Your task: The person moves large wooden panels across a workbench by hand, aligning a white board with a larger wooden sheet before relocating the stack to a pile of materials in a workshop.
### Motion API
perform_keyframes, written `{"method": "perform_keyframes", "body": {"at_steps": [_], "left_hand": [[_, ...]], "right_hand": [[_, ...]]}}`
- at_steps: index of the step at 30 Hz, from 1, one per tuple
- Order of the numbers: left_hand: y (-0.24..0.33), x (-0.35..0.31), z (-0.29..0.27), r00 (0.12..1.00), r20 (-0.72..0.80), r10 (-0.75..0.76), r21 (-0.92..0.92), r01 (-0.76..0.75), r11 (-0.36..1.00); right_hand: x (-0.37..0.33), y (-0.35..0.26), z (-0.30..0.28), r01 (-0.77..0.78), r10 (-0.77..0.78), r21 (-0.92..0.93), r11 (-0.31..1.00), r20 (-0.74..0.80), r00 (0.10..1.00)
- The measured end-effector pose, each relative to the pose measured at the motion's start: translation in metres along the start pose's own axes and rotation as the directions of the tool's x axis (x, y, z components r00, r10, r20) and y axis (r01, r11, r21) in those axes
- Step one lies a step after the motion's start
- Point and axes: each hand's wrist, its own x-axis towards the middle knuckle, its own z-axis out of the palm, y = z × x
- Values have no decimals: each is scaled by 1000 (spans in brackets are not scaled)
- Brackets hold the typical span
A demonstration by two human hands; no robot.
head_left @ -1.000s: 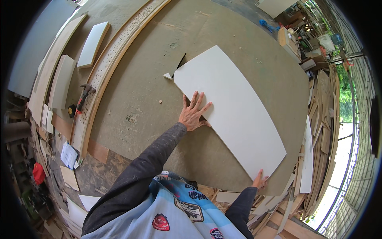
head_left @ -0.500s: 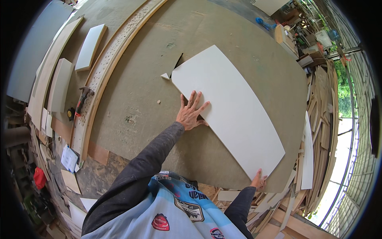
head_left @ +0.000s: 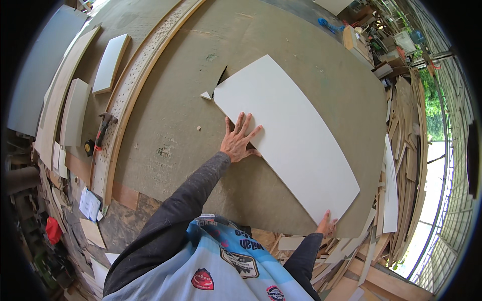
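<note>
A white panel (head_left: 291,130) with one long curved edge and one straight long edge lies flat on the grey-brown worktable. My left hand (head_left: 239,142) rests on its straight edge, fingers spread over the top face and thumb along the side. At the panel's near right corner, my right hand (head_left: 326,226) grips the end, one finger stretched up on the surface and the others curled at the edge. A small white triangular offcut (head_left: 205,95) and a thin black strip (head_left: 220,80) sit by the panel's far left corner.
A long curved wooden strip with holes (head_left: 131,85) runs along the table's left, with a hammer (head_left: 104,131) and a tape measure (head_left: 89,147) there. White-faced blocks (head_left: 111,62) stand further left. Wood scraps (head_left: 401,140) pile up beyond the table's right edge.
The view has shifted slightly. Both hands keep their places on the panel, and nothing has been picked up or let go.
</note>
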Motion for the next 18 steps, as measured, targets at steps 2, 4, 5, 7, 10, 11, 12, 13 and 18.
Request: {"method": "perform_keyframes", "body": {"at_steps": [2, 4, 5, 7, 10, 11, 12, 13, 18], "left_hand": [[0, 1, -1, 1000, 5, 1, 3, -1, 1000], [0, 1, -3, 1000, 12, 5, -2, -5, 1000], [0, 1, -3, 1000, 15, 8, -5, -8, 1000], [0, 1, -3, 1000, 9, 9, 0, -9, 1000], [-1, 1, 0, 1000, 3, 12, 7, -12, 1000], [-2, 1, 1, 1000, 2, 14, 8, -14, 1000], [-2, 1, 1, 1000, 10, 17, 10, -17, 1000], [-3, 1, 0, 1000, 16, 19, 13, -19, 1000], [-5, 3, 2, 1000, 7, 24, 25, -24, 999]], "right_hand": [[-2, -1, -1, -10, 10, -1, 1000, 6, 1000], [-3, 1, -1, -14, 14, -1, 1000, 3, 1000], [-2, 3, 1, -13, 13, -1, 1000, -3, 1000], [-3, 5, 2, -8, 8, 4, 1000, -10, 1000], [-5, 7, 2, 0, 1, 14, 1000, -18, 1000], [-6, 8, 3, -1, 2, 13, 1000, -23, 1000], [-6, 9, 3, -2, 2, 11, 1000, -29, 1000], [-8, 9, 2, -5, 5, 18, 1000, -23, 1000], [-13, 9, 0, -25, 25, 18, 1000, -19, 999]]}}
